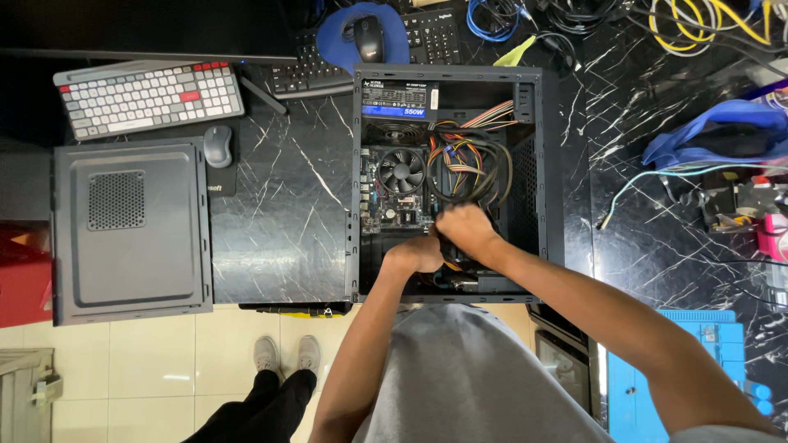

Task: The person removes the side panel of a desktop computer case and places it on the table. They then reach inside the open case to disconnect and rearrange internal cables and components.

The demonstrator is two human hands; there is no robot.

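Observation:
An open black computer case [550,164] lies flat on the black marble table, its inside facing up. Inside sit a power supply [400,97] at the far end, a round cooler fan [401,171] on the board, and a tangle of black and coloured cables [472,164]. My right hand [465,228] is closed around the cable bundle in the middle of the case. Just left of it and nearer to me, my left hand [417,253] is curled in a fist low inside the case; what it grips is hidden.
The case's removed side panel [131,230] lies at the left. A white keyboard [148,97], grey mouse [217,146], black keyboard [308,74] and black mouse [368,37] sit at the back. Loose cables and a blue cloth [714,131] crowd the right. Another person's shoes [286,354] stand on the tiled floor.

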